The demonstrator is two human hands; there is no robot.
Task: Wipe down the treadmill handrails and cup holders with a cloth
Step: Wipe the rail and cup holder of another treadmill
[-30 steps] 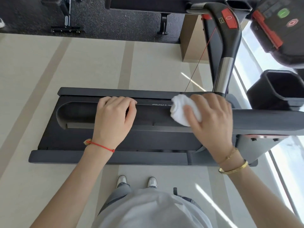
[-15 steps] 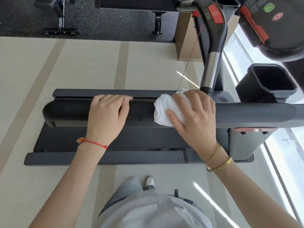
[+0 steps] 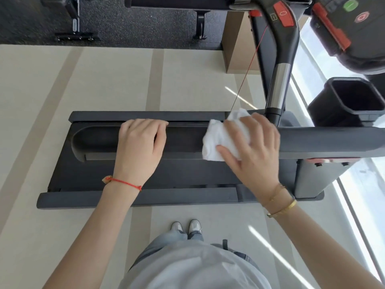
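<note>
The dark grey treadmill handrail runs across the view from left to right. My left hand grips it near its rounded left end, fingers curled over the far side. A bunched white cloth lies on the rail to the right. My right hand holds that cloth against the rail, fingers draped over it and thumb on its near side. A black square cup holder sits beyond the rail at the right, apart from both hands.
A curved handle with a red button and a chrome section rises just behind my right hand. The console is at top right. The treadmill deck lies below the rail. My shoes stand on the pale floor beside it.
My right hand has slid the cloth a little to the left along the handrail, toward my left hand. The left hand has kept its grip in the same place.
</note>
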